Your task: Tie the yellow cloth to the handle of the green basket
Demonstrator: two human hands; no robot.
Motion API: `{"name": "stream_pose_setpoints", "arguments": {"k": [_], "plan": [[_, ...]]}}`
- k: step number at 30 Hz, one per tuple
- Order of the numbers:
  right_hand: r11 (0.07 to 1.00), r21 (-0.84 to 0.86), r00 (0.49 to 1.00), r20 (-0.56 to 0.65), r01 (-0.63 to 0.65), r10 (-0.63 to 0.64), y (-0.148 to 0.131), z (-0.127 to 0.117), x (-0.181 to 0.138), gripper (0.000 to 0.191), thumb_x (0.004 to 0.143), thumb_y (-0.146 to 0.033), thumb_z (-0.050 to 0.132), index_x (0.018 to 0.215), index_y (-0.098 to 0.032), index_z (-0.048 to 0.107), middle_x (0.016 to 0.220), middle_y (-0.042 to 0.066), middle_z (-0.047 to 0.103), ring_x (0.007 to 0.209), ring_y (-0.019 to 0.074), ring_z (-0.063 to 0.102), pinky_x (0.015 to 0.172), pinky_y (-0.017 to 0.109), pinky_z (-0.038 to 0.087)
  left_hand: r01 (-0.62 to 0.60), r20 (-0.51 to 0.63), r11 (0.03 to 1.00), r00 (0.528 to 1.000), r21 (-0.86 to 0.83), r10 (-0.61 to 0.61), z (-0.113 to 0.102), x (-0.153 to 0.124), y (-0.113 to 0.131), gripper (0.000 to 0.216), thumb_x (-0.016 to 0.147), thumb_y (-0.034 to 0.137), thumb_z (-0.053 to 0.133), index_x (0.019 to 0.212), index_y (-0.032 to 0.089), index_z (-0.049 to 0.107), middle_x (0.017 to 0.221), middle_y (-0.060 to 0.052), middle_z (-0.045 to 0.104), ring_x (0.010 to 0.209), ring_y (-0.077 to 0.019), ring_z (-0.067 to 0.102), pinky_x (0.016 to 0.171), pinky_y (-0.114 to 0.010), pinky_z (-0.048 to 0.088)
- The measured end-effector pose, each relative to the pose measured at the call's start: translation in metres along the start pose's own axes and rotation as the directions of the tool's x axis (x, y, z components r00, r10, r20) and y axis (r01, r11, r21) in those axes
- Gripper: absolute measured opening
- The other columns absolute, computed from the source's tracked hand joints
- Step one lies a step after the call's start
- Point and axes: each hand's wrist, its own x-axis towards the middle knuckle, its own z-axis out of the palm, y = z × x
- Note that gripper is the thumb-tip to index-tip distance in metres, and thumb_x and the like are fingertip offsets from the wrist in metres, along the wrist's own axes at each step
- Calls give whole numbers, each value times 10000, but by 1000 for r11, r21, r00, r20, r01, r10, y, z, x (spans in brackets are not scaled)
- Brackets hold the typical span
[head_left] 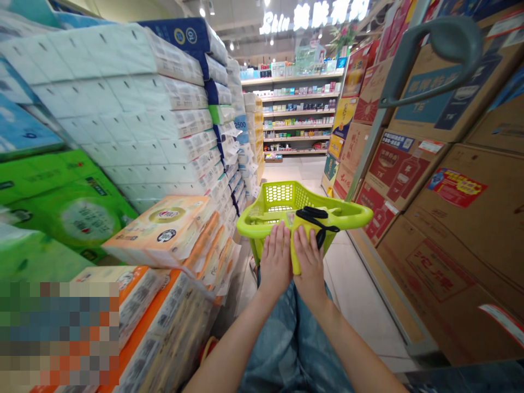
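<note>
A lime-green shopping basket point(279, 197) with a perforated wall stands just ahead of my legs. My left hand point(276, 254) lies against its near rim, fingers stretched out and side by side. Beside it, my right hand point(309, 254) rests with extended fingers on a yellow item point(296, 256) whose kind I cannot make out. A black strap point(313, 213) lies bunched over the rim above my right fingers. Both palms face away from me, so what is under them is hidden.
Tissue packs point(123, 103) are stacked high on the left, with orange packs point(164, 224) lower down. Cardboard cartons point(458, 234) line the right side, beside a grey hooked handle point(450, 52). A tiled aisle point(360, 284) leads to stocked shelves point(301, 98).
</note>
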Motion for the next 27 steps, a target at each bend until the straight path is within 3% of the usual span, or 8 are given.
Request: {"name": "stream_pose_setpoints", "arguments": {"k": [3, 7, 11, 14, 20, 23, 27], "plan": [[991, -38, 991, 48, 128, -126, 6, -3, -3, 766, 870, -19, 368, 1584, -194, 154, 1537, 104, 449, 1527, 224, 152, 1230, 558, 170, -3, -5, 1000, 1000, 0, 3, -1, 0, 0, 611, 921, 119, 395, 1514, 22, 285, 1558, -195, 383, 1504, -284, 227, 1159, -461, 358], [984, -79, 985, 79, 158, -152, 35, -19, -9, 804, 825, 25, 371, 1573, -227, 215, 1529, 91, 463, 1518, 219, 197, 1224, 565, 180, 3, -1, 1000, 1000, -5, -3, -2, 1, 2, 624, 920, 150, 427, 1514, 21, 286, 1580, -195, 341, 1512, -289, 197, 1174, -457, 330], [998, -66, 1000, -24, -11, 9, 66, -35, -12, 850, 796, 15, 384, 1578, -251, 185, 1614, 95, 307, 1526, 265, 154, 1186, 612, 228, 6, 4, 1000, 1000, 3, -6, -1, 2, 4, 632, 915, 155, 443, 1514, 24, 289, 1592, -190, 317, 1514, -291, 190, 1187, -461, 306], [985, 12, 977, -122, -172, 172, 74, -40, -9, 884, 756, 10, 380, 1576, -263, 193, 1643, 70, 231, 1529, 275, 133, 1185, 618, 227, 9, 3, 1000, 1000, 1, -9, -1, 2, 4, 632, 916, 161, 445, 1514, 28, 291, 1584, -190, 335, 1510, -291, 206, 1187, -461, 305], [956, 114, 951, -127, -270, 283, 39, -26, 4, 916, 737, 2, 363, 1587, -240, 124, 1662, 52, 159, 1537, 270, 49, 1200, 616, 199, 22, -3, 1000, 1000, -10, -22, 0, 1, 4, 640, 915, 155, 437, 1520, 29, 271, 1577, -202, 343, 1507, -293, 216, 1185, -467, 309], [972, 79, 973, -52, -220, 224, 14, -16, 6, 858, 795, -8, 349, 1589, -233, 114, 1648, 80, 212, 1537, 270, 67, 1190, 617, 228, 19, -3, 1000, 1000, -20, -19, 0, 1, 3, 646, 916, 148, 433, 1526, 34, 252, 1577, -205, 343, 1505, -290, 224, 1175, -473, 328], [999, -3, 998, 45, -48, 48, -4, -6, 2, 783, 865, -46, 370, 1588, -217, 122, 1592, 106, 356, 1532, 252, 126, 1198, 584, 233, 18, -3, 999, 1000, -29, -18, 0, 0, 1, 636, 923, 133, 413, 1532, 52, 248, 1566, -197, 370, 1492, -278, 266, 1160, -469, 361]]}}
